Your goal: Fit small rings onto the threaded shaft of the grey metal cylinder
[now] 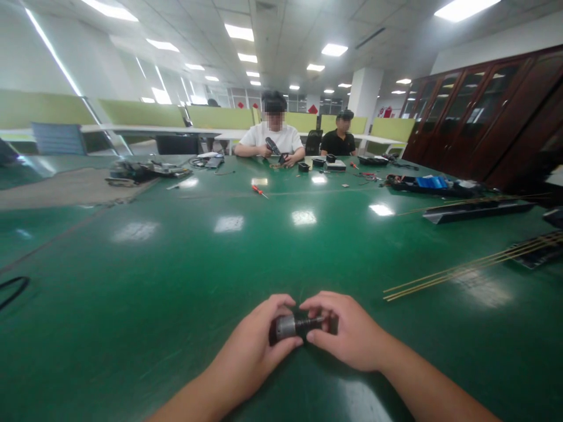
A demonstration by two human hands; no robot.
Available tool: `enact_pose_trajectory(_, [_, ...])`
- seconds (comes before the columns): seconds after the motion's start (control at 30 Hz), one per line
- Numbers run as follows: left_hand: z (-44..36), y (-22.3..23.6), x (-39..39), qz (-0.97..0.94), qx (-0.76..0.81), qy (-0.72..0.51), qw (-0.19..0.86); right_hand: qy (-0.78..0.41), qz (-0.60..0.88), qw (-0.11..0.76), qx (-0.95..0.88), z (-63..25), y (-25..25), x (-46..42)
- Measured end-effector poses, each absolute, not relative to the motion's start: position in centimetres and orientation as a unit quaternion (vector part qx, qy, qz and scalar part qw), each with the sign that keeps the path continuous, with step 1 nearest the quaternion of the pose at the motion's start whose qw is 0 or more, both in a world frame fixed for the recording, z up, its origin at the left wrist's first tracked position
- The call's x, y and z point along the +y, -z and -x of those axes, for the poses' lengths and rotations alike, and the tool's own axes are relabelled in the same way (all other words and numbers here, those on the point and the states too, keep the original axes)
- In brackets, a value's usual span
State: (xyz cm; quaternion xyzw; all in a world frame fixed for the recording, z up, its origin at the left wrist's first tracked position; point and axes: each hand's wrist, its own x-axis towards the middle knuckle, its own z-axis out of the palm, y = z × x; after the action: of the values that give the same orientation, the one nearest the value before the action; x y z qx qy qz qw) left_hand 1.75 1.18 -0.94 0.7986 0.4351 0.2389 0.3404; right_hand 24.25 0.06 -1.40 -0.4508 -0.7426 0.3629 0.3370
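Looks smooth and glossy across the table point(197, 264). Shows dull metal on the cylinder point(288, 326) at the table's near side, polished wood on the cabinets point(488, 120) to the table's right, matt cloth on the white shirt point(289, 136) beyond it.

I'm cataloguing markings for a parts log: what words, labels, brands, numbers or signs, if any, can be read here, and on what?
No text can be read in this view.
Cylindrical part: no legible marking.
Red diamond in the background: any writing is too small and blurred to tell.
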Motion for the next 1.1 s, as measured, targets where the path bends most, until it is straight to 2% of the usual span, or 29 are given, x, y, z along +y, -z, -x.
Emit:
enact_pose_trajectory(0.2, [-1.96, 1.03, 1.25, -0.802, 0.427, -0.253, 0.332, -0.344, 0.443, 0.322, -0.763, -24.0, 0.87, -0.1])
enact_pose_trajectory(0.57, [-2.39, 1.39, 0.84, -0.825, 0.441, -0.27, 0.228, -0.375, 0.47, 0.34, -0.723, -23.53, 1.27, 0.04])
enact_pose_trajectory(1.1, [-2.4, 0.85, 0.47, -0.837, 0.438, -0.244, 0.218, -0.356, 0.452, 0.336, -0.746, -23.8, 0.71, 0.09])
